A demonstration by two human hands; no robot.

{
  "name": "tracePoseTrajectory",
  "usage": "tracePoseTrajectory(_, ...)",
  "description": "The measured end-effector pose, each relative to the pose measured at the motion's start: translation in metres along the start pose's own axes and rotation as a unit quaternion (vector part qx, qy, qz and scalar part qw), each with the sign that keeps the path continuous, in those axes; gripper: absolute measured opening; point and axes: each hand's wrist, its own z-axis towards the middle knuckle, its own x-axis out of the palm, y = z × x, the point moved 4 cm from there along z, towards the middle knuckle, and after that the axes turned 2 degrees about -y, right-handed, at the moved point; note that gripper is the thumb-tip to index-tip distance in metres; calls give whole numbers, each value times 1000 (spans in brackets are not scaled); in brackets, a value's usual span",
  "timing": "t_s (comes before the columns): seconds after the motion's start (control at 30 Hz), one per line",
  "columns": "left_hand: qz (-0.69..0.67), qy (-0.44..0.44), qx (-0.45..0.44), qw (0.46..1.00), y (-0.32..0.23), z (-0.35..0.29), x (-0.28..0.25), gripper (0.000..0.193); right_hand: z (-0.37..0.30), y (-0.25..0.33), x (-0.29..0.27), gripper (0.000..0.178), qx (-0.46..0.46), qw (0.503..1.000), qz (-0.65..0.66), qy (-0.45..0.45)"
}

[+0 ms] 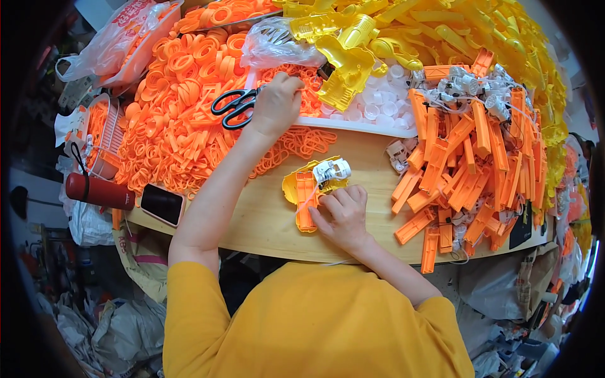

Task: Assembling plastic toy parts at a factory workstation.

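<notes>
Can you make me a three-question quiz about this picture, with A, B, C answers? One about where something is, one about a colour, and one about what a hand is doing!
1. Where are the scissors?
A. by the left hand
B. on the phone
C. on the floor

2. What colour is the bottle?
A. blue
B. red
C. green

3. What is the right hand doing?
A. waving in the air
B. holding scissors
C. resting on the yellow toy shell

Answers: 1 A, the handles lie beside its fingers. 2 B, it is plainly red. 3 C, its fingers touch the shell on the table.

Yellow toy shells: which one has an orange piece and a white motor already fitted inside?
The yellow shell lying alone on the bare wooden table, under the right hand. The other yellow shells sit heaped at the back.
</notes>
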Motion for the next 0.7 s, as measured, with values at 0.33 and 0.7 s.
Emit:
tracePoseTrajectory(0.33, -93, 5, -95, 991, 19, 32, 10, 18, -3, -2, 4, 22, -10, 1000, 10, -19)
tracePoseTrajectory(0.7, -5, 161, -201, 966, 4, 97, 60, 33, -3, 1, 3, 22, -20, 1000, -2, -22)
